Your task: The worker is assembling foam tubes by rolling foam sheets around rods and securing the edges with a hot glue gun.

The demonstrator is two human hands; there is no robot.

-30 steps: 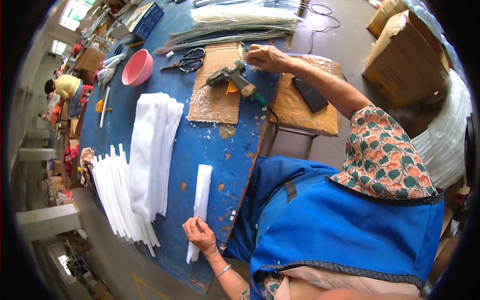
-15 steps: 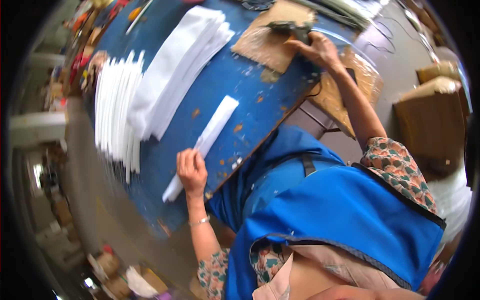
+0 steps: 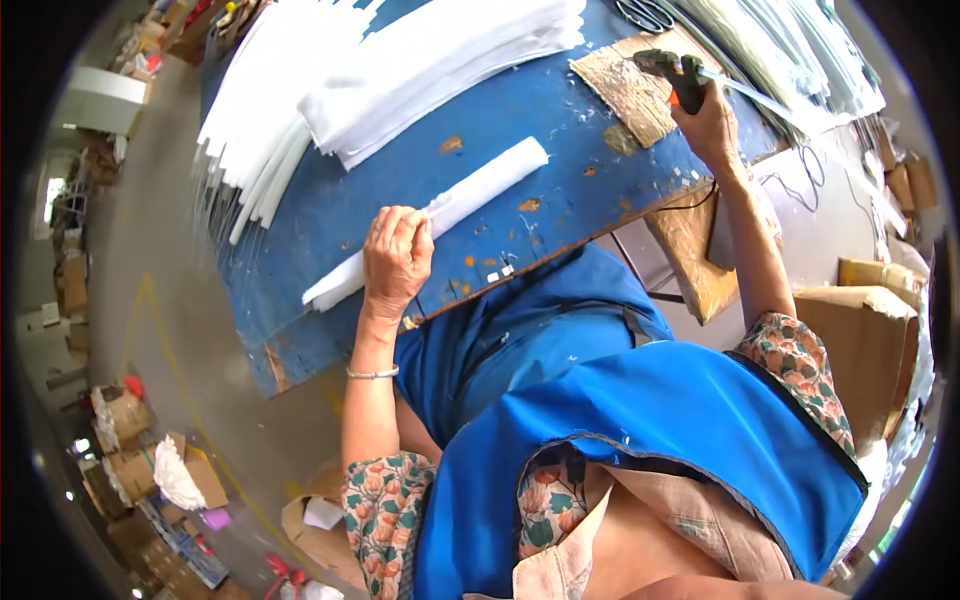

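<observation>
The left hand [image 3: 397, 258] lay curled over a long white folded strip [image 3: 470, 195], fingers pressing it flat on the blue bench [image 3: 560, 190]. The right hand [image 3: 712, 122] was closed around a dark glue gun [image 3: 672, 72] held over a cardboard sheet [image 3: 628, 88]. Stacks of white strips [image 3: 400, 70] lay beyond, well apart from both hands.

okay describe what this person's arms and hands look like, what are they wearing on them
Both hands are bare, no gloves. The left hand has a thin silver bangle on its wrist. Both arms are bare up to short sleeves of a floral fabric with orange-pink flowers and teal leaves on cream: the left sleeve, the right sleeve. A bright blue apron covers the front. The right hand shows no jewellery.
</observation>
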